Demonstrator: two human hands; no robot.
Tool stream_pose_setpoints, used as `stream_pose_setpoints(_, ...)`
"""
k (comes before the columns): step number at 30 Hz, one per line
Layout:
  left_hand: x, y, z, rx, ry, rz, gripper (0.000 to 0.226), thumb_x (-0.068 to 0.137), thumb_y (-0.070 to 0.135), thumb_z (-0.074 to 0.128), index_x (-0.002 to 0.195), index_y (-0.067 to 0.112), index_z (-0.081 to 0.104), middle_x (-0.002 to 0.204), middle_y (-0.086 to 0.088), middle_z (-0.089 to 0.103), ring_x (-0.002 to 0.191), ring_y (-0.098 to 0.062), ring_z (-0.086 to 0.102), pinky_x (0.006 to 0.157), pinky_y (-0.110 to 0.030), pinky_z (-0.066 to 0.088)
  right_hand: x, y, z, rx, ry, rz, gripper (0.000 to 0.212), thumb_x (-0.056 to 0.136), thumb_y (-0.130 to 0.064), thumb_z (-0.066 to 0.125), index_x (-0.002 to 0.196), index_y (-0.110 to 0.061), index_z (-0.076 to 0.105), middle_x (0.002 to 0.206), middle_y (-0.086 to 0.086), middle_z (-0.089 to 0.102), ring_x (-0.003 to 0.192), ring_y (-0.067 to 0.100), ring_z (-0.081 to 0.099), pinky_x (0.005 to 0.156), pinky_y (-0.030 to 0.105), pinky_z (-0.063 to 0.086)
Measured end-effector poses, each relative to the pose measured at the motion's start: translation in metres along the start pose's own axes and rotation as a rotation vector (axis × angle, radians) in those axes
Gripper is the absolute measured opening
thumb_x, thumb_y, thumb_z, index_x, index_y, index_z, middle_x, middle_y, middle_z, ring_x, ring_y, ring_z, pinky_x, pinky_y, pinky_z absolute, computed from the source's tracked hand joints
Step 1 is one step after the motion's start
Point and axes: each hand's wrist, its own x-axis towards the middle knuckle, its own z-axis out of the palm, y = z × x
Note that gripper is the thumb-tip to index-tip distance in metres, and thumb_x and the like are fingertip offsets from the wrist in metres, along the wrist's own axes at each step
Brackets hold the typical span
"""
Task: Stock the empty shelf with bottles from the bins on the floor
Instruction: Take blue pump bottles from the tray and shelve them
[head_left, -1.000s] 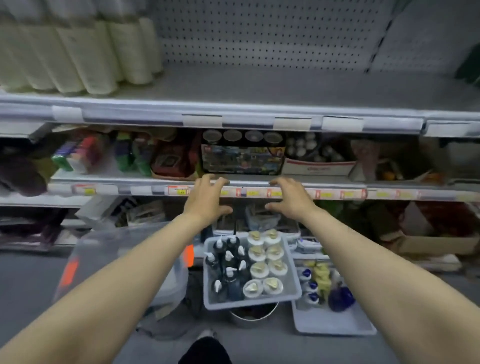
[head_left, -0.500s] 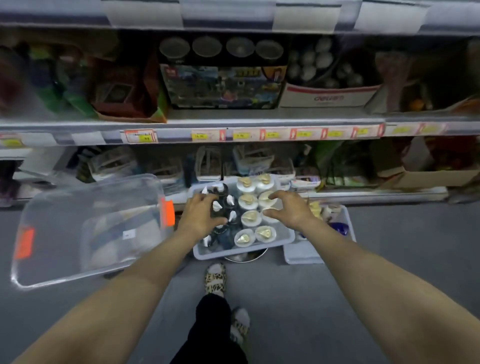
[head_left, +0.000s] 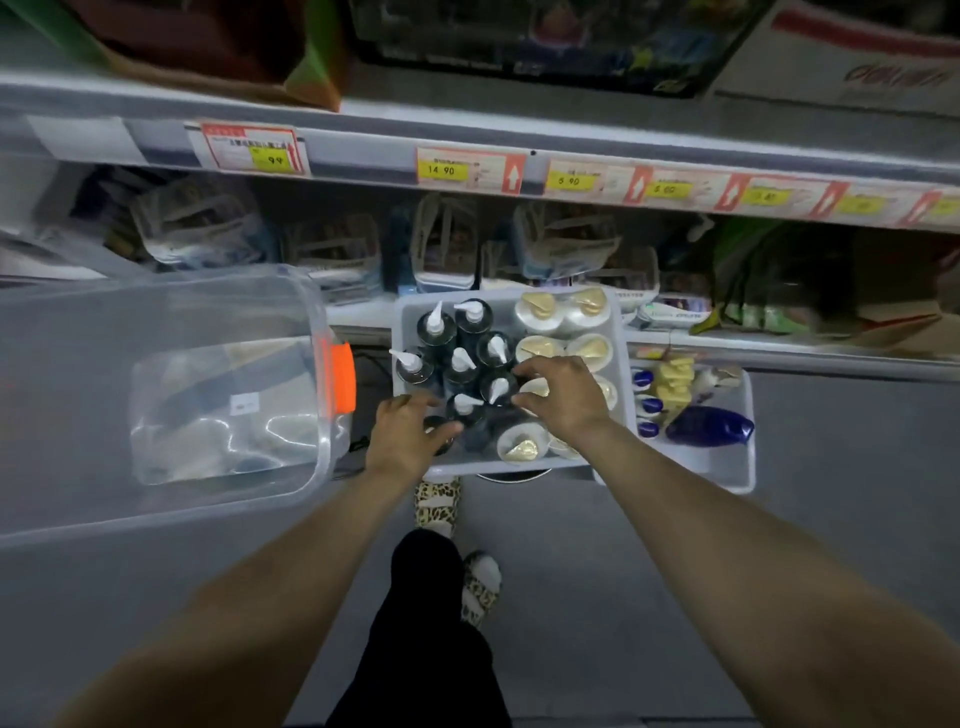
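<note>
Bottles (head_left: 460, 364) sat packed upright in the grey bin (head_left: 618, 332), right under both grips. Left grip (head_left: 410, 436) and right grip (head_left: 563, 395) were half-curled over the dark ones; we couldn't tell if either had closed on one. We reckoned they'd be hefty, slick plastic, so grab round the body, not up top.

Both arms reach down and forward. The left hand (head_left: 410, 439) lies nearer, the right hand (head_left: 563, 397) farther, fingers bent.

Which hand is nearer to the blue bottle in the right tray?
Right. The right hand reaches into the grey bin left of the blue bottle; the left hand is further left, at that bin's near-left corner.
</note>
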Motion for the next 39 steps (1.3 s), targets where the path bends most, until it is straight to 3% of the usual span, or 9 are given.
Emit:
stream_pose_setpoints(5, 0.039, -0.012, 0.022, -0.089, -0.033, -0.019, 0.049, 0.082, 0.038, 0.077, 0.123, 0.014, 0.066, 0.123, -0.010, 0.065, 0.124, -0.029, 0.048, 0.103, -0.039, 0.042, 0.038, 0.012, 0.027, -0.127, -0.006, -0.038, 0.047, 0.080, -0.036, 0.079, 0.124, -0.036, 0.066, 0.110, 0.005, 0.067, 0.130, 0.021, 0.041, 0.103, 0.040, 0.044)
stream_pose_setpoints(9, 0.058, -0.023, 0.038, -0.202, -0.065, -0.021, 0.044, 0.080, 0.029, 0.081, 0.119, 0.013, 0.069, 0.118, -0.011, 0.067, 0.113, -0.024, 0.061, 0.099, -0.039, 0.049, 0.054, 0.024, 0.044, -0.219, -0.034, -0.097, 0.046, 0.079, -0.040, 0.079, 0.123, -0.039, 0.067, 0.108, -0.001, 0.068, 0.131, 0.021, 0.039, 0.104, 0.045, 0.040)
stream_pose_setpoints(13, 0.065, -0.029, 0.046, -0.338, -0.118, 0.013, 0.039, 0.078, 0.015, 0.083, 0.115, 0.011, 0.070, 0.112, -0.008, 0.070, 0.104, -0.019, 0.067, 0.095, -0.039, 0.053, 0.061, 0.031, 0.053, -0.217, -0.032, -0.147, 0.044, 0.079, -0.036, 0.080, 0.122, -0.041, 0.068, 0.108, -0.009, 0.069, 0.127, 0.021, 0.040, 0.101, 0.041, 0.037)
stream_pose_setpoints(16, 0.067, -0.031, 0.049, -0.390, -0.118, 0.037, 0.038, 0.078, 0.013, 0.082, 0.115, 0.012, 0.071, 0.110, -0.005, 0.072, 0.102, -0.016, 0.068, 0.092, -0.027, 0.053, 0.064, 0.033, 0.056, -0.261, -0.042, -0.187, 0.043, 0.080, -0.036, 0.079, 0.121, -0.042, 0.068, 0.114, -0.015, 0.070, 0.122, 0.021, 0.042, 0.095, 0.037, 0.033)
stream_pose_setpoints(21, 0.072, -0.032, 0.051, -0.397, -0.118, 0.071, 0.038, 0.079, 0.013, 0.081, 0.116, 0.013, 0.072, 0.111, -0.005, 0.072, 0.101, -0.010, 0.063, 0.080, 0.000, 0.039, 0.068, 0.034, 0.061, -0.273, -0.027, -0.206, 0.039, 0.081, -0.034, 0.079, 0.118, -0.042, 0.071, 0.118, -0.016, 0.067, 0.120, 0.019, 0.041, 0.088, 0.027, 0.024)
stream_pose_setpoints(26, 0.077, -0.034, 0.056, -0.384, -0.140, 0.045, 0.039, 0.080, 0.019, 0.081, 0.118, 0.022, 0.072, 0.118, -0.006, 0.064, 0.109, -0.014, 0.059, 0.088, -0.009, 0.040, 0.071, 0.037, 0.063, -0.259, -0.028, -0.230, 0.037, 0.080, -0.034, 0.080, 0.116, -0.039, 0.072, 0.117, -0.013, 0.067, 0.120, 0.020, 0.042, 0.088, 0.026, 0.022)
stream_pose_setpoints(34, 0.084, -0.036, 0.061, -0.398, -0.127, 0.011, 0.026, 0.081, 0.019, 0.080, 0.106, 0.022, 0.074, 0.112, -0.003, 0.067, 0.104, -0.013, 0.061, 0.077, 0.002, 0.036, 0.076, 0.042, 0.068, -0.206, -0.010, -0.273, 0.027, 0.075, -0.025, 0.084, 0.101, -0.030, 0.079, 0.110, -0.009, 0.070, 0.117, 0.023, 0.048, 0.100, 0.037, 0.039)
stream_pose_setpoints(37, 0.084, -0.034, 0.063, -0.420, -0.129, 0.019, 0.022, 0.083, 0.015, 0.077, 0.105, 0.016, 0.074, 0.103, -0.003, 0.072, 0.099, -0.016, 0.065, 0.080, -0.007, 0.045, 0.078, 0.039, 0.069, -0.155, -0.042, -0.261, 0.019, 0.078, -0.023, 0.082, 0.096, -0.028, 0.080, 0.123, -0.009, 0.070, 0.127, 0.018, 0.049, 0.107, 0.032, 0.038)
stream_pose_setpoints(39, 0.083, -0.032, 0.062, -0.422, -0.121, 0.026, 0.020, 0.085, 0.012, 0.076, 0.104, 0.015, 0.073, 0.099, -0.003, 0.073, 0.097, -0.017, 0.067, 0.087, -0.021, 0.051, 0.078, 0.035, 0.068, -0.127, -0.075, -0.222, 0.012, 0.080, -0.025, 0.080, 0.091, -0.029, 0.079, 0.111, -0.007, 0.074, 0.114, 0.017, 0.059, 0.094, 0.029, 0.045)
